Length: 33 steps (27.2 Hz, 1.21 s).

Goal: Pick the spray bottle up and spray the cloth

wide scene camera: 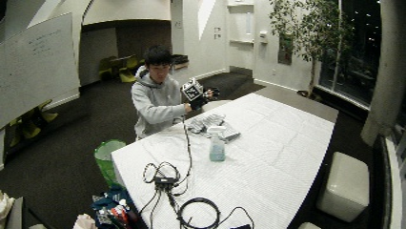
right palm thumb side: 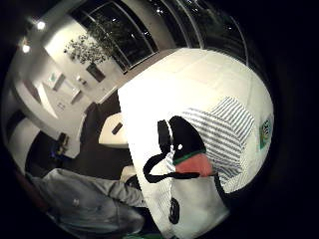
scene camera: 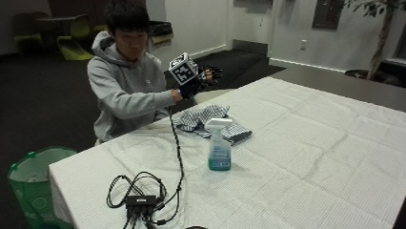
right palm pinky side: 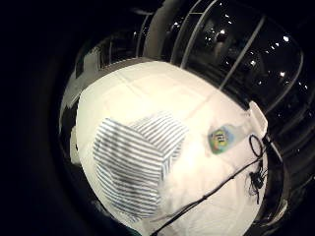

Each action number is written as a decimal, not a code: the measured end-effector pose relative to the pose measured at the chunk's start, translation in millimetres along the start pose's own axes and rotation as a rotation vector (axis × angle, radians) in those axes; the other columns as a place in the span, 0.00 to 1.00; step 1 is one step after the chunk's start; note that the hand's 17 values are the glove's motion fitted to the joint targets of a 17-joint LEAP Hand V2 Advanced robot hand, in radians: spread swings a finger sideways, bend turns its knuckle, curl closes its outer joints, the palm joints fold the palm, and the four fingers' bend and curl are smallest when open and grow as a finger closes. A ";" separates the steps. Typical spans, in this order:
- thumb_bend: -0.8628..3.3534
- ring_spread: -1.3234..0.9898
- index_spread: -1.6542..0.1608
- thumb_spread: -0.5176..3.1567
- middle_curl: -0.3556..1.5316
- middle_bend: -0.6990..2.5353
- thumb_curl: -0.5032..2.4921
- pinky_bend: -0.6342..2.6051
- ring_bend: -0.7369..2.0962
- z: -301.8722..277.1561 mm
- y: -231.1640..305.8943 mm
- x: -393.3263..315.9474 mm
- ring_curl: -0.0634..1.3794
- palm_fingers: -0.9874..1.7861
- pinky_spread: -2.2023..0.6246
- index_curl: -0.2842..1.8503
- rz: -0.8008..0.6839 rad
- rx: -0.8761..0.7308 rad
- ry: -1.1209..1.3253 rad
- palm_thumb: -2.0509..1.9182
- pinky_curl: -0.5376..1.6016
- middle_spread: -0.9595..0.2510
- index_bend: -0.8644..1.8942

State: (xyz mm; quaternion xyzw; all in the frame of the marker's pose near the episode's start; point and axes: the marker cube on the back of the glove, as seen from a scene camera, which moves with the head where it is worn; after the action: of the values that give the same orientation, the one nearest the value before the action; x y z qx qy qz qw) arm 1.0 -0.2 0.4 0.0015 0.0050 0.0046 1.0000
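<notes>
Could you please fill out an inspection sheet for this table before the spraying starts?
Surface: table under a white cloth cover.
Job's things: spray bottle standing upright, untouched; striped cloth crumpled just behind it, nearer the person.
Clutter: nothing seen on the table besides cables.
Hands: gloved right hand raised above the table edge, holding nothing, fingers relaxed; other hand not seen.
Cables: black cable running from the glove to a small box with coiled leads.
Surroundings: green bin beside the table; potted tree by the window.
</notes>
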 end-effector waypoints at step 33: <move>0.22 0.58 0.71 0.42 0.32 0.28 0.27 0.34 0.37 -25.5 41.6 39.2 0.18 0.41 0.86 0.22 0.029 0.132 -0.039 0.67 0.38 0.74 0.35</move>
State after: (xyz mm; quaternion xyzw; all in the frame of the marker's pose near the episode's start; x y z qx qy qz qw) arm 39.6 41.8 -25.4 0.0678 -0.0144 0.0185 0.9974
